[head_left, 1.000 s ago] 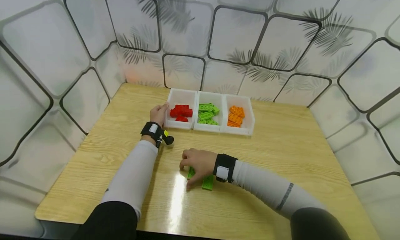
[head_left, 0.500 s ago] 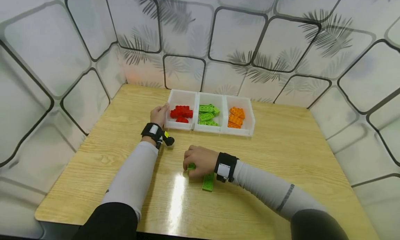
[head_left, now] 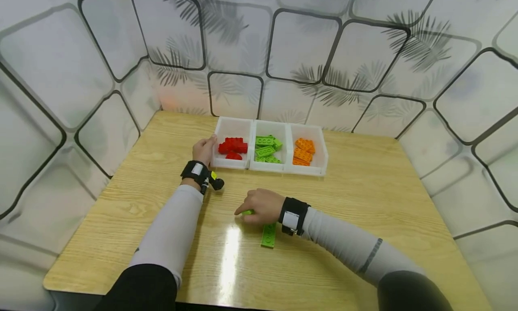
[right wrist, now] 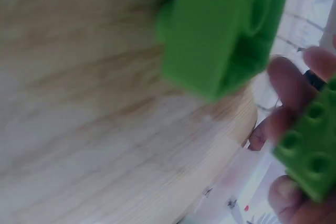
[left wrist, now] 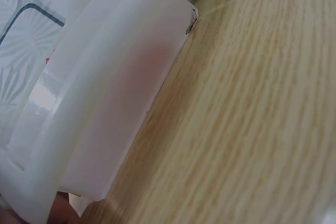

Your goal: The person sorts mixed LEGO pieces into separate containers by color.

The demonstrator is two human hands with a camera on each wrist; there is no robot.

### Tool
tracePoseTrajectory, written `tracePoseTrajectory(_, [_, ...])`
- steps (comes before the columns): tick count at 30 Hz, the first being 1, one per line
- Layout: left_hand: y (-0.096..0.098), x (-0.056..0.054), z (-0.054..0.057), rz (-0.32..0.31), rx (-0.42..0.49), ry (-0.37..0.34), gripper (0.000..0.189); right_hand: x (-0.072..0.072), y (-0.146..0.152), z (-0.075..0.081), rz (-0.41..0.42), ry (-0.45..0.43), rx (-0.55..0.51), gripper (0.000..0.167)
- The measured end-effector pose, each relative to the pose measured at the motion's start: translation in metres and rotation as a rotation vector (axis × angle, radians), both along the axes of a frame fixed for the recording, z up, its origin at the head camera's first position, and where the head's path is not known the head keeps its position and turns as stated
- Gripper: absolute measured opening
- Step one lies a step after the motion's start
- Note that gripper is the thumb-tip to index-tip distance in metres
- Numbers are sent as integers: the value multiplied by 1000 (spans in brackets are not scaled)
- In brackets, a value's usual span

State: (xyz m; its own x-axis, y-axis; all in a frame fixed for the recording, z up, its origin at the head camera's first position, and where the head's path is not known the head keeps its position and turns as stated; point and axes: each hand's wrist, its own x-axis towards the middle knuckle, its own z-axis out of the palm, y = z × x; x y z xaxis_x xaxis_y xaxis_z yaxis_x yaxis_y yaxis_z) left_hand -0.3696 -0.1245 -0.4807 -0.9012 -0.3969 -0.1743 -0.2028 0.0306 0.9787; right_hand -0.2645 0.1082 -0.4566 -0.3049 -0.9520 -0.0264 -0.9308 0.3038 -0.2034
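Observation:
My right hand point(head_left: 262, 206) pinches a green toy building brick point(head_left: 247, 211) over the front middle of the table, thumb on one side and fingers on the other. The right wrist view shows this brick's studded face point(right wrist: 310, 142) between the fingertips. Close by under the wrist lies a second green brick point(head_left: 268, 236); in the right wrist view that brick point(right wrist: 210, 35) looms large, its hollow underside turned sideways. With my left hand point(head_left: 203, 150) I grip the left wall of a white bin point(head_left: 234, 123) holding red bricks point(head_left: 233, 147); fingers point(left wrist: 63, 211) curl at its rim.
Joined to the right of that bin are a white bin point(head_left: 271, 127) of green bricks point(head_left: 265, 150) and another white bin point(head_left: 307, 131) of orange bricks point(head_left: 303, 151). The wooden table point(head_left: 356, 189) meets patterned panels point(head_left: 303, 46) behind and at both sides.
My right hand's spread fingers have come together on the green brick, which has shifted slightly away from me and turned. The left hand stays on the bin.

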Motion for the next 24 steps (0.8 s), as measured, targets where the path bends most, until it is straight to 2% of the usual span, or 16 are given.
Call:
tracePoseTrajectory(3, [-2, 0, 1, 8, 15, 9, 48, -7, 1, -1, -20, 31, -53, 24])
tracePoseTrajectory(8, [-3, 1, 2, 12, 11, 23, 47, -26, 8, -2, -110, 170, -141, 21])
tracePoseTrajectory(12, [-4, 1, 4, 11, -5, 37, 41, -50, 14, 4, -217, 324, -202, 23])
tracePoseTrajectory(16, [-4, 1, 6, 17, -6, 45, 39, -81, 18, 13, -300, 450, -228, 28])
tracePoseTrajectory(20, [-3, 1, 5, 13, 6, 37, 40, -109, 22, 21, -400, 507, -224, 28])
tracePoseTrajectory(24, [-1, 2, 0, 13, 10, 24, 41, -130, 26, 21, -514, 503, -177, 26])
